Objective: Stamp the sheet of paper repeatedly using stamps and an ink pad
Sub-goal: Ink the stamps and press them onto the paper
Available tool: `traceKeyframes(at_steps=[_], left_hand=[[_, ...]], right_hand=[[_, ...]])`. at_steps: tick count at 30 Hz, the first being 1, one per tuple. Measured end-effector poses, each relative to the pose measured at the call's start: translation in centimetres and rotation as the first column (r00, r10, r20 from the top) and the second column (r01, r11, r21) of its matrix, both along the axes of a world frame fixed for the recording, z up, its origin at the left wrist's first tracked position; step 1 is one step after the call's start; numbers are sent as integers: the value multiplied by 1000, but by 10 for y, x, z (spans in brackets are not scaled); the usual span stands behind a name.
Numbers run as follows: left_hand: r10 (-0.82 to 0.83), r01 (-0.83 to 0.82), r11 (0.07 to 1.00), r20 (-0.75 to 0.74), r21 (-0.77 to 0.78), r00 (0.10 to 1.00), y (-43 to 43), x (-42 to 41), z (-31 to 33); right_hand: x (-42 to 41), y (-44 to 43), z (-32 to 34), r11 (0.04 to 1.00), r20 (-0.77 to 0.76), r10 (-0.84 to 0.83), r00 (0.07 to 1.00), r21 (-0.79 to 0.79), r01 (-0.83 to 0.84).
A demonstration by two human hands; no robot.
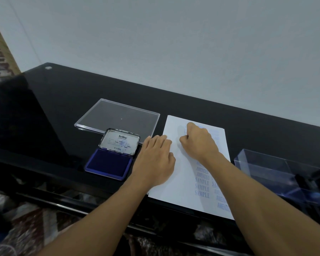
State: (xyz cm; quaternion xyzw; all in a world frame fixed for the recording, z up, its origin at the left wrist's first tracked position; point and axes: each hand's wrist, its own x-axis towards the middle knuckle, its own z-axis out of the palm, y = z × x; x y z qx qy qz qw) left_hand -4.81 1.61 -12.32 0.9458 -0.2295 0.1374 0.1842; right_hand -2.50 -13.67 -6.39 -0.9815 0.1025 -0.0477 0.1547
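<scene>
From my remote seat I see the sheet of paper [183, 185] lying on the black glossy table [63, 100], right of the open ink pad [109, 163]. The pad's blue cushion is bare, and its raised metal lid [119, 142] reads "Artline". My left hand [155, 159] rests flat on the sheet's left edge, fingers straight and pressed together. My right hand [198, 141] sits on the upper part of the sheet, fingers curled into a fist; I cannot tell what they grip. Blue prints read "SAMPLE" and "AMENDED" in columns. A clear plastic cover [118, 115] lies behind the pad; a clear box [266, 167] stands right of the sheet.
</scene>
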Motion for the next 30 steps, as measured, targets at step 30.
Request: traceKeyframes(at_steps=[30], left_hand=[[-1,1,1000,1,-8,1000,0,0,0]], right_hand=[[-2,1,-6,1000,48,-15,999,15,15]])
